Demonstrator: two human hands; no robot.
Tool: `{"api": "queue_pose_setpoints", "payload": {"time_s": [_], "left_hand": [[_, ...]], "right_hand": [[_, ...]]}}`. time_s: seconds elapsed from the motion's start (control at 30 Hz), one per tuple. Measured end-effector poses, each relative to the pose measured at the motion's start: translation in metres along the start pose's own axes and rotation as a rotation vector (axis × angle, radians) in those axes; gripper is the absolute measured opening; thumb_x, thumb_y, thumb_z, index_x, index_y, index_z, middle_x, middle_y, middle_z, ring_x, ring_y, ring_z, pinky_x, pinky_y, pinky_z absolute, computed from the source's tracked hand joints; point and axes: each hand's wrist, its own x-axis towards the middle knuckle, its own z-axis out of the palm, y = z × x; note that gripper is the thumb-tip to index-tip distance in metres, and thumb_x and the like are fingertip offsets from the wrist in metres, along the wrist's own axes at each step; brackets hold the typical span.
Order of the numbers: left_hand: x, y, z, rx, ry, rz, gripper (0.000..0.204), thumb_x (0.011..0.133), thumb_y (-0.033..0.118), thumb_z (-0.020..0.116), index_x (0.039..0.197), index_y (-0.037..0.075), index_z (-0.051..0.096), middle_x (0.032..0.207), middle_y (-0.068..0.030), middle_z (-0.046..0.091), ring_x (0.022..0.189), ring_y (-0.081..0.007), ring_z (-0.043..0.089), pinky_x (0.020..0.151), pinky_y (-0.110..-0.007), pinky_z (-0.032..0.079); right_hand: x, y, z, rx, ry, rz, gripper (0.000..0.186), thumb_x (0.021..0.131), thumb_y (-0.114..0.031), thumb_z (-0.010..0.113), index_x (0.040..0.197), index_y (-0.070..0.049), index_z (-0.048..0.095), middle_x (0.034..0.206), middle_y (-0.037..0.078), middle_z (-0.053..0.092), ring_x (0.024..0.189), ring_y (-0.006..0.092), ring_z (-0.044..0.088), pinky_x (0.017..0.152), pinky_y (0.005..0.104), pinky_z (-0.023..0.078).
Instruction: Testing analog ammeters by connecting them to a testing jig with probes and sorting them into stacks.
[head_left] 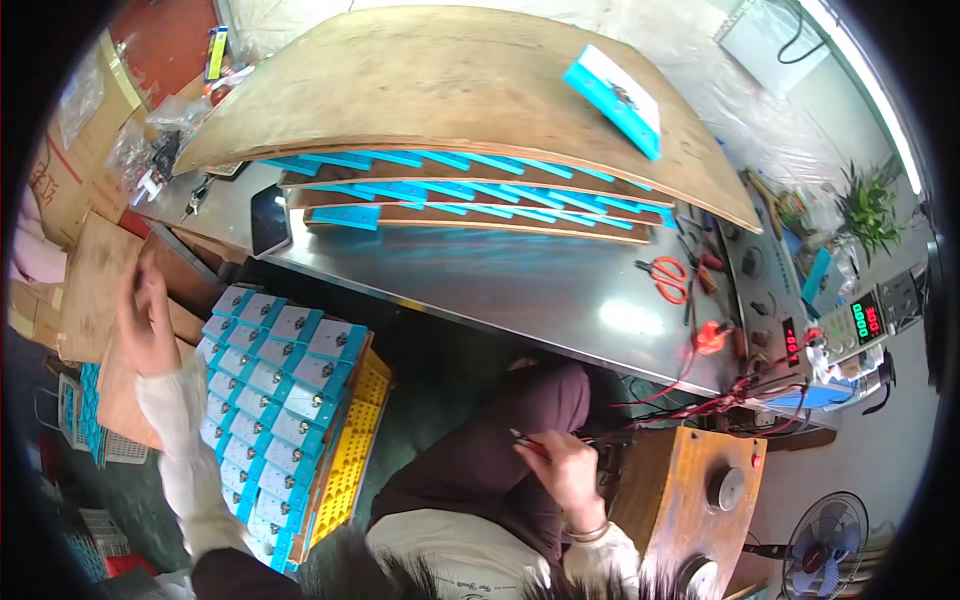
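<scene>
The left hand (148, 322) is raised, fingers loosely open and holding nothing, beside a tray of blue-and-white packages (275, 400) in rows on a yellow crate (350, 460). The right hand (568, 470) pinches a thin red probe (528, 443). Blue packages (470, 190) lie between plywood boards on the steel counter (520, 290).

My left hand (147, 322) is raised with fingers spread, holding nothing, over the wooden boards (92, 290) to its left; just right of it lies a tray of blue cards (270, 400). My right hand (567, 470) rests on my thigh, pinching a thin probe (527, 441), beside a wooden box (690, 490).
</scene>
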Motion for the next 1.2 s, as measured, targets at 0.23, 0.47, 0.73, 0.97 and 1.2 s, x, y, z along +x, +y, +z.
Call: {"api": "queue_pose_setpoints", "payload": {"time_s": [0.23,0.47,0.73,0.97,1.2], "left_hand": [[0.108,0.236,0.238,-0.320,-0.965,-0.144,0.044,0.099,0.038,0.042,0.120,0.003,0.060,0.083,-0.0037,0.064,0.070,-0.0068,0.055,0.063,-0.022,0.042],[0.057,0.263,0.312,-0.416,-1.086,0.010,0.063,0.092,0.055,0.050,0.112,-0.004,0.061,0.075,-0.0123,0.068,0.055,-0.0131,0.058,0.049,-0.022,0.044],[-0.146,0.228,0.246,-1.169,-0.924,-0.388,0.047,0.094,0.005,0.049,0.137,-0.002,0.031,0.098,-0.0139,0.066,0.076,-0.0177,0.065,0.067,-0.027,0.050],[-0.227,0.176,0.244,-0.907,-1.058,-0.961,0.050,0.096,0.018,0.055,0.139,0.001,0.037,0.108,-0.0092,0.065,0.085,-0.0172,0.066,0.067,-0.026,0.049],[-0.246,0.164,0.231,-1.004,-0.937,-0.944,0.056,0.095,0.010,0.056,0.143,-0.005,0.030,0.116,-0.0090,0.061,0.101,-0.0099,0.060,0.087,-0.023,0.047]], "right_hand": [[-0.023,-0.004,-0.003,0.101,0.115,0.059,0.020,0.073,-0.019,0.079,0.083,-0.008,0.065,0.063,0.007,0.061,0.055,0.0234,0.061,0.049,0.0333,0.047],[-0.071,0.020,-0.017,0.088,0.150,0.154,0.020,0.072,-0.017,0.080,0.083,-0.006,0.066,0.065,0.008,0.062,0.056,0.0241,0.061,0.051,0.0335,0.048],[-0.095,0.036,-0.025,0.237,0.218,0.617,0.021,0.074,-0.007,0.078,0.090,0.001,0.067,0.074,0.009,0.067,0.065,0.0109,0.062,0.060,0.0250,0.051],[-0.032,0.000,-0.021,0.429,0.347,0.376,0.017,0.071,0.001,0.076,0.082,0.001,0.063,0.068,0.009,0.060,0.055,0.0184,0.057,0.052,0.0272,0.044],[0.001,-0.015,0.011,0.280,0.268,0.208,0.020,0.069,0.000,0.075,0.084,0.000,0.061,0.066,0.012,0.056,0.057,0.0279,0.058,0.052,0.0337,0.045]]}}
